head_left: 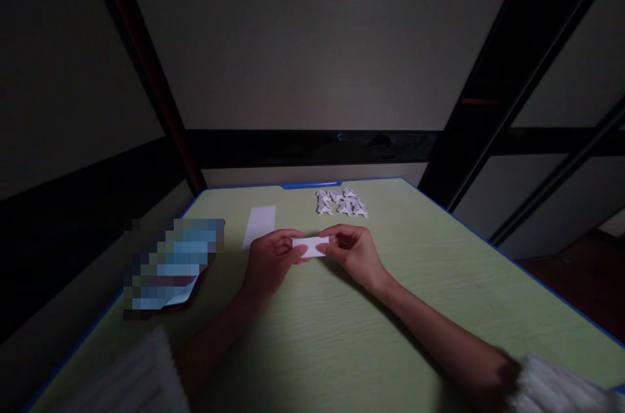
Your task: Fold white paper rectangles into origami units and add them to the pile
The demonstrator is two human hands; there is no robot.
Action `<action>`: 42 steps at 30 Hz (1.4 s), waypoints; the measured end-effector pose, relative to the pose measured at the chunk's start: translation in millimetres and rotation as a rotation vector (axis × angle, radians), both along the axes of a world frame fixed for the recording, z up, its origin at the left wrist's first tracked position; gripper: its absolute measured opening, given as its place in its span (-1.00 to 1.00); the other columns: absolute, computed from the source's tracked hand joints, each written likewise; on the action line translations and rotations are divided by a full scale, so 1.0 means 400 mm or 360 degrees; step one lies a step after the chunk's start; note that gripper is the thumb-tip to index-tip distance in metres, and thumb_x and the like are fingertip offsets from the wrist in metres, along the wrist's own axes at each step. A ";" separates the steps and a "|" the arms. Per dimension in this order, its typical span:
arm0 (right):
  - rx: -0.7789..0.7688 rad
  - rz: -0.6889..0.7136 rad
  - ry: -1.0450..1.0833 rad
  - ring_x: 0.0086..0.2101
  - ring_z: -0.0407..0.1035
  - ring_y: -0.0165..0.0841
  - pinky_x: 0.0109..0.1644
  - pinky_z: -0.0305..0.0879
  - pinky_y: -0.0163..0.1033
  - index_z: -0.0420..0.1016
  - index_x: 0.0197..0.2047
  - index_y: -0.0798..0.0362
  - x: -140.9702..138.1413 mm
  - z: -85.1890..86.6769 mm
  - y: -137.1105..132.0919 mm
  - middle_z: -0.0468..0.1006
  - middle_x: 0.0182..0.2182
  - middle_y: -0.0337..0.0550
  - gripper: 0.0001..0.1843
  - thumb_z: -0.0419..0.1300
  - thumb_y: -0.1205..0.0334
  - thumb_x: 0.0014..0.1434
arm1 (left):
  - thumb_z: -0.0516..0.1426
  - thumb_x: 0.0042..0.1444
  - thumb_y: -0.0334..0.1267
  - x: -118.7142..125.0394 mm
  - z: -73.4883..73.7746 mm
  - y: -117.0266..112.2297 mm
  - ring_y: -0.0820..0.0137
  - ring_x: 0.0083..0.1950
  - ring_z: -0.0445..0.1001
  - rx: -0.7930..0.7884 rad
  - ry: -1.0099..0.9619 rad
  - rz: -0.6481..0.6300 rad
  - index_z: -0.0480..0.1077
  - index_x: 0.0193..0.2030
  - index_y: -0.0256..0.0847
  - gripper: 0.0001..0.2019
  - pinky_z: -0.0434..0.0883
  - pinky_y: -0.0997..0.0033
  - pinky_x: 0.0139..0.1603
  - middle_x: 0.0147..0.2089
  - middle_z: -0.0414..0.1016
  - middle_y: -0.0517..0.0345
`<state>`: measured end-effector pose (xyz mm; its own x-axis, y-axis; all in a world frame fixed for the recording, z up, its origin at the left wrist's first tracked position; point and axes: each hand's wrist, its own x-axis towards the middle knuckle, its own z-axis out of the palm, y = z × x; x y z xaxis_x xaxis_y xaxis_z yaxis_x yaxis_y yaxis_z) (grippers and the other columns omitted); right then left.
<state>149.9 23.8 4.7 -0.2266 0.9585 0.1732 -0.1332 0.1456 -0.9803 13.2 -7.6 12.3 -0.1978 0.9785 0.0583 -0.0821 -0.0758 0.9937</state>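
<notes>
A small white piece of paper, a short rectangle that looks folded, is held just above the table between both hands. My left hand pinches its left end, thumb on the near face and fingers behind. At the other end, my right hand grips it the same way, thumb pressed on the front. Beyond my left hand lies a flat white sheet of paper. Several small folded paper figures stand grouped on the table past my right hand; their exact shape is too small to tell.
The pale green table has a blue rim and a blue handle-like strip at its far edge. On the left lies a blurred-out blue item with a dark edge. A light panel with dark framing stands behind.
</notes>
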 end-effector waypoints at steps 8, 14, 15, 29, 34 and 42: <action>-0.0002 0.0016 -0.0003 -0.67 0.18 -0.56 -0.59 0.11 -0.42 0.49 -0.59 0.13 0.000 -0.001 -0.001 0.39 -0.72 -0.31 -0.84 0.29 0.38 -0.40 | 0.23 -0.41 -0.34 -0.001 -0.002 0.001 0.42 -0.61 0.43 -0.0061 0.0046 -0.0073 0.37 -0.55 -0.33 -0.81 0.43 0.48 -0.55 -0.67 0.43 0.22; 0.0034 0.0076 -0.0033 -0.68 0.16 -0.57 -0.60 0.07 -0.42 0.46 -0.59 0.14 0.001 -0.003 -0.004 0.35 -0.73 -0.34 -0.90 0.25 0.40 -0.33 | 0.23 -0.42 -0.31 -0.002 -0.007 0.002 0.39 -0.64 0.42 -0.0108 0.0165 -0.0196 0.34 -0.66 -0.30 -0.85 0.36 0.48 -0.61 -0.70 0.44 0.17; 0.0026 0.0090 -0.0036 -0.68 0.16 -0.58 -0.59 0.07 -0.42 0.45 -0.57 0.14 0.000 -0.002 -0.004 0.34 -0.73 -0.35 -0.89 0.24 0.41 -0.31 | 0.23 -0.42 -0.32 -0.003 -0.008 0.002 0.39 -0.64 0.43 -0.0101 0.0184 -0.0194 0.34 -0.66 -0.30 -0.85 0.35 0.49 -0.61 -0.70 0.44 0.17; 0.0225 0.0088 -0.0054 -0.59 0.17 -0.55 -0.50 0.08 -0.42 0.22 -0.26 0.07 0.002 0.004 -0.023 0.31 -0.63 -0.40 -0.59 0.18 0.50 -0.24 | 0.11 -0.21 -0.27 -0.005 -0.010 0.002 0.50 -0.61 0.34 0.0015 0.0481 -0.0394 0.26 -0.65 -0.26 -0.86 0.25 0.56 -0.57 -0.69 0.33 0.28; 0.0097 0.0006 0.0184 -0.62 0.18 -0.56 -0.53 0.10 -0.43 0.15 -0.23 0.02 -0.004 0.007 -0.018 0.34 -0.64 -0.44 -0.47 0.25 0.45 -0.30 | 0.06 -0.14 -0.21 0.001 -0.024 -0.004 0.54 -0.60 0.26 0.0068 0.0592 -0.0509 0.20 -0.69 -0.26 -0.77 0.27 0.56 -0.54 -0.69 0.23 0.32; -0.0178 0.0127 0.0346 -0.71 0.17 -0.59 -0.59 0.07 -0.45 0.19 -0.33 0.06 -0.006 -0.003 -0.014 0.35 -0.73 -0.47 -0.50 0.31 0.41 -0.40 | 0.04 -0.10 -0.21 0.001 -0.037 0.000 0.54 -0.60 0.30 0.0089 0.0559 -0.0424 0.17 -0.66 -0.25 -0.78 0.27 0.55 -0.53 -0.67 0.26 0.31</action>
<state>147.5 18.3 3.6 -0.2712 0.9550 0.1202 -0.3493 0.0187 -0.9368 13.7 -7.5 -2.7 0.1023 0.9861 0.1312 0.2356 -0.1521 0.9599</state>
